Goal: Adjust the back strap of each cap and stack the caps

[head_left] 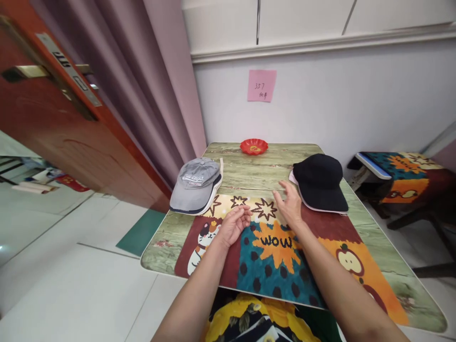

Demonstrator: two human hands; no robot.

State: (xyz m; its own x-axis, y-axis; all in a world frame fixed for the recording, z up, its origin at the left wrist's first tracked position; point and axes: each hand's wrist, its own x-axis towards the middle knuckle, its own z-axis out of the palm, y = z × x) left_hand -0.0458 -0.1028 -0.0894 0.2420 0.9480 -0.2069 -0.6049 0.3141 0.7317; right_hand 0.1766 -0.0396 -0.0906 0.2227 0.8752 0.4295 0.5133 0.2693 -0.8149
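My left hand hovers over the patterned mat, its fingers loosely curled and slightly apart, with nothing in it. A grey baseball cap with white lettering rests to its left, on top of darker and white caps whose edges show underneath. My right hand is open, thumb and fingers spread and empty, just left of a black baseball cap. Under the black cap, a pale pink edge of another cap peeks out. Neither hand visibly grips a cap.
A red scalloped dish stands at the table's far edge by the wall. The colourful mat covers the front of the green wood-look table. A door and a mauve curtain are at left, a stool at right.
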